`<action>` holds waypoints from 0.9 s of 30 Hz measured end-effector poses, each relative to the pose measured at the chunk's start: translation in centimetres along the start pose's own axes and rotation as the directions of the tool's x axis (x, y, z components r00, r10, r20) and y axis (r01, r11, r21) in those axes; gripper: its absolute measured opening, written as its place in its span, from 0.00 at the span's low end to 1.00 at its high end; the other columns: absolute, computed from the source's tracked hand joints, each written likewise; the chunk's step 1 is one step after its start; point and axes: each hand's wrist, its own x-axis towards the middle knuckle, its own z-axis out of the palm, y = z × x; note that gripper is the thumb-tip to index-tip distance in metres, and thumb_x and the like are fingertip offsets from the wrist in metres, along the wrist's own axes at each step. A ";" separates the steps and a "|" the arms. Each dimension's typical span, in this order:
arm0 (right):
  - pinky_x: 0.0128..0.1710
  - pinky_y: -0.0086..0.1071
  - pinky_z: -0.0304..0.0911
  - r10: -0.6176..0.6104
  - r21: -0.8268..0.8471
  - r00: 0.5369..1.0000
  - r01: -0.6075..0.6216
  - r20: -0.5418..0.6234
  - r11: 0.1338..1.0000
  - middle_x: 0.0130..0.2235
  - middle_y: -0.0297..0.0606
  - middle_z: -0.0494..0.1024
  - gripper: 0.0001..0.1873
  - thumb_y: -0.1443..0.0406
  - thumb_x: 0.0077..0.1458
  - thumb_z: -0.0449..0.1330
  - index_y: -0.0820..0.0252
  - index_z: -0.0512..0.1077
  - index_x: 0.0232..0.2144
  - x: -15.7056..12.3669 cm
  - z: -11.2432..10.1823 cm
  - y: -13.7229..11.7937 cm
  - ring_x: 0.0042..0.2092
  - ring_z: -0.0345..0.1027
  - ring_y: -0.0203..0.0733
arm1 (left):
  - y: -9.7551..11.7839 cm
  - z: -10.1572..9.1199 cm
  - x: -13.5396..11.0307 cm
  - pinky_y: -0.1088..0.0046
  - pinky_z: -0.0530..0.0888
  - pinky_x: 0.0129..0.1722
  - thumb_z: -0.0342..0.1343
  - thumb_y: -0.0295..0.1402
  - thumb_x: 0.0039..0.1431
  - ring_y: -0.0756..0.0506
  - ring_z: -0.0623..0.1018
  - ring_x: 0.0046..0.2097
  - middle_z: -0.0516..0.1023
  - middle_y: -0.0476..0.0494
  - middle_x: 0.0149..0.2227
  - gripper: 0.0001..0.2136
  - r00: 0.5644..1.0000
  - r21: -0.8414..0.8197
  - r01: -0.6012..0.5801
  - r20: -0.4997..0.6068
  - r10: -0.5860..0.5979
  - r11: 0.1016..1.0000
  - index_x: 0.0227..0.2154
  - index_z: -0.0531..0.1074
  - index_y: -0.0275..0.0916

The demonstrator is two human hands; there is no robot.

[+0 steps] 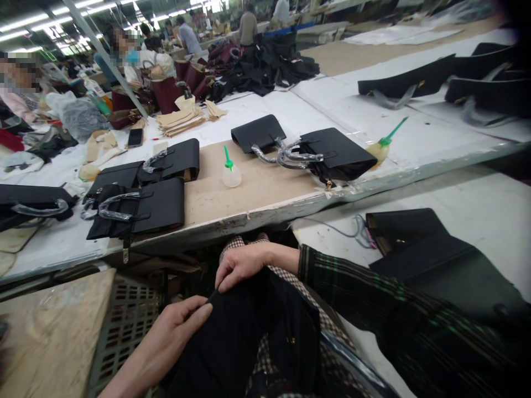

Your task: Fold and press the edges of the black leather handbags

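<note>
Nearer the body than the workbench point(435, 132), black fabric point(224, 342) drapes over the lap point(262, 362); it looks light, soft and limp, best held by its edge. There, facing the bench, right hand point(243, 264) and left hand point(176, 327) seem to pinch it under their thumbs, undersides hidden.

The right sleeve point(352, 287) is black plaid with green lines, the legwear point(264, 358) checked brown and white.

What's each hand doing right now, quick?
Left hand: closed, pinching the edge of the black fabric.
Right hand: closed, pinching the same edge, just beside the left.
</note>
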 end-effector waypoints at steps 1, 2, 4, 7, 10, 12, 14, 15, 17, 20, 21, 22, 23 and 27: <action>0.39 0.23 0.63 -0.008 -0.012 1.000 0.007 -0.016 1.000 0.39 0.37 0.81 0.18 0.59 0.56 0.62 0.66 0.78 0.45 0.0 0.2 -0.1 0.39 0.73 0.36 | 0.3 0.1 0.3 0.75 0.67 0.34 0.50 0.48 0.62 0.44 0.74 0.36 0.77 0.48 0.33 0.17 1.000 0.084 -0.025 -0.016 0.027 0.996 0.33 0.76 0.39; 0.37 0.22 0.63 -0.011 -0.034 0.999 0.010 -0.032 0.999 0.38 0.36 0.81 0.17 0.60 0.56 0.62 0.66 0.78 0.44 -0.1 0.4 -0.4 0.37 0.72 0.35 | 0.6 0.2 0.7 0.75 0.65 0.32 0.49 0.47 0.63 0.45 0.72 0.33 0.75 0.49 0.30 0.17 0.998 0.170 -0.049 -0.031 0.055 0.984 0.31 0.74 0.39; 0.35 0.22 0.62 -0.009 -0.103 0.998 0.003 -0.058 0.995 0.35 0.34 0.80 0.16 0.62 0.56 0.61 0.65 0.79 0.43 -0.6 0.8 -0.9 0.34 0.70 0.34 | 1.1 0.5 1.3 0.75 0.61 0.29 0.48 0.44 0.64 0.48 0.69 0.29 0.70 0.51 0.25 0.16 0.993 0.312 -0.087 -0.048 0.107 0.946 0.27 0.71 0.40; 0.33 0.22 0.60 -0.006 -0.193 0.997 -0.009 -0.079 0.981 0.32 0.33 0.79 0.15 0.63 0.56 0.60 0.65 0.79 0.43 -1.2 1.3 -1.5 0.32 0.67 0.32 | 1.4 0.6 1.6 0.75 0.58 0.27 0.46 0.41 0.64 0.49 0.66 0.26 0.65 0.53 0.22 0.16 0.992 0.379 -0.107 -0.027 0.126 0.919 0.23 0.68 0.40; 0.33 0.22 0.59 0.005 -0.187 0.995 -0.023 -0.098 0.982 0.31 0.34 0.78 0.14 0.65 0.57 0.58 0.67 0.79 0.42 -1.8 1.5 -1.7 0.31 0.67 0.32 | 0.8 -0.1 0.4 0.76 0.59 0.27 0.46 0.41 0.65 0.49 0.66 0.28 0.67 0.52 0.24 0.18 0.998 0.278 -0.065 0.024 0.061 0.958 0.25 0.71 0.38; 0.33 0.22 0.60 0.009 -0.171 0.993 -0.029 -0.114 0.985 0.31 0.34 0.78 0.14 0.65 0.57 0.58 0.67 0.80 0.41 -2.1 1.5 -1.7 0.32 0.67 0.33 | 0.2 -0.5 -1.1 0.76 0.64 0.30 0.46 0.42 0.65 0.46 0.71 0.32 0.73 0.49 0.28 0.17 0.998 0.147 -0.036 0.049 0.029 0.989 0.31 0.75 0.38; 0.34 0.23 0.60 0.010 -0.163 0.991 -0.032 -0.133 0.986 0.32 0.35 0.79 0.14 0.65 0.57 0.58 0.66 0.80 0.41 -2.5 1.5 -1.6 0.33 0.68 0.34 | -0.7 -0.6 -2.6 0.75 0.68 0.36 0.48 0.43 0.64 0.43 0.75 0.39 0.78 0.47 0.34 0.17 1.000 -0.013 -0.011 0.028 0.011 1.000 0.39 0.77 0.38; 0.35 0.23 0.60 0.011 -0.154 0.989 -0.034 -0.146 0.987 0.33 0.35 0.79 0.14 0.64 0.57 0.58 0.66 0.80 0.41 -2.8 1.6 -1.6 0.33 0.69 0.35 | -1.2 -0.5 -3.3 0.75 0.69 0.39 0.50 0.44 0.64 0.42 0.75 0.42 0.79 0.46 0.37 0.17 1.000 -0.084 0.004 -0.003 -0.005 0.996 0.43 0.77 0.39; 0.37 0.24 0.61 0.022 -0.123 0.985 -0.044 -0.173 0.991 0.34 0.36 0.80 0.15 0.63 0.57 0.58 0.65 0.80 0.41 -3.4 1.7 -1.7 0.34 0.70 0.35 | -2.3 0.1 -4.3 0.74 0.70 0.44 0.53 0.46 0.62 0.41 0.76 0.46 0.80 0.46 0.41 0.18 0.994 -0.188 0.032 -0.098 -0.052 0.982 0.47 0.76 0.41; 0.38 0.25 0.61 0.052 -0.067 0.978 -0.067 -0.203 0.995 0.35 0.37 0.80 0.17 0.60 0.57 0.59 0.66 0.80 0.42 -4.2 2.0 -1.9 0.35 0.70 0.36 | -3.7 1.3 -5.1 0.75 0.69 0.48 0.57 0.46 0.59 0.42 0.75 0.48 0.80 0.48 0.43 0.16 0.959 -0.215 0.018 -0.272 -0.078 0.976 0.44 0.78 0.43; 0.38 0.25 0.62 0.066 -0.052 0.976 -0.079 -0.208 0.996 0.35 0.37 0.80 0.17 0.60 0.57 0.59 0.66 0.80 0.42 -4.4 2.0 -2.0 0.36 0.70 0.36 | -4.0 1.7 -5.3 0.75 0.69 0.47 0.57 0.46 0.59 0.42 0.75 0.47 0.80 0.48 0.42 0.15 0.942 -0.189 -0.011 -0.330 -0.053 0.982 0.42 0.79 0.43; 0.38 0.25 0.62 0.080 -0.035 0.974 -0.089 -0.210 0.995 0.35 0.37 0.80 0.17 0.59 0.57 0.60 0.66 0.80 0.42 -4.5 2.1 -2.1 0.36 0.71 0.37 | -4.2 2.0 -5.4 0.75 0.68 0.46 0.58 0.45 0.59 0.43 0.75 0.46 0.80 0.48 0.41 0.14 0.925 -0.149 -0.044 -0.380 -0.016 0.988 0.40 0.79 0.43; 0.39 0.25 0.62 0.092 -0.016 0.973 -0.097 -0.211 0.995 0.36 0.37 0.80 0.18 0.59 0.57 0.60 0.66 0.80 0.42 -4.7 2.1 -2.4 0.37 0.71 0.37 | -4.3 2.3 -5.5 0.75 0.68 0.45 0.58 0.45 0.59 0.43 0.75 0.44 0.79 0.48 0.39 0.13 0.908 -0.103 -0.077 -0.419 0.028 0.992 0.37 0.79 0.43; 0.38 0.26 0.62 0.143 -0.021 0.980 -0.147 -0.140 0.989 0.37 0.37 0.80 0.21 0.53 0.56 0.61 0.64 0.79 0.42 -4.8 2.2 -3.7 0.37 0.71 0.38 | -4.1 3.2 -6.0 0.73 0.69 0.40 0.55 0.43 0.61 0.43 0.75 0.39 0.79 0.45 0.34 0.12 0.852 0.030 -0.200 -0.488 0.189 0.979 0.31 0.78 0.42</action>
